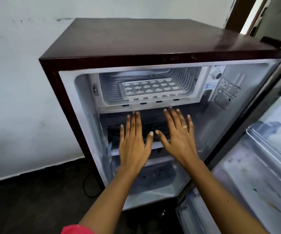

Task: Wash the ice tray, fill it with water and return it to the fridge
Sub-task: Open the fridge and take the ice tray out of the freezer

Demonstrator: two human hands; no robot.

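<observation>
Maroon fridge [136,39], door [258,174] open, ice tray [150,89] inside

No legible text anywhere.

just beyond the fingertips [137,114] the ice tray [150,89] is pale grey-white, its cells a regular grid of flower-like shapes. the freezer box [109,92] around it is white with ribbed lines. above the fingers the fridge [136,39] shell is dark maroon and its lining white. a gold ring [185,126] shows on one finger of the right hand [178,139]. left of the fingers the wall [18,81] is pale bluish white with grey scuffs. behind them the sleeve [75,230] is red.
</observation>
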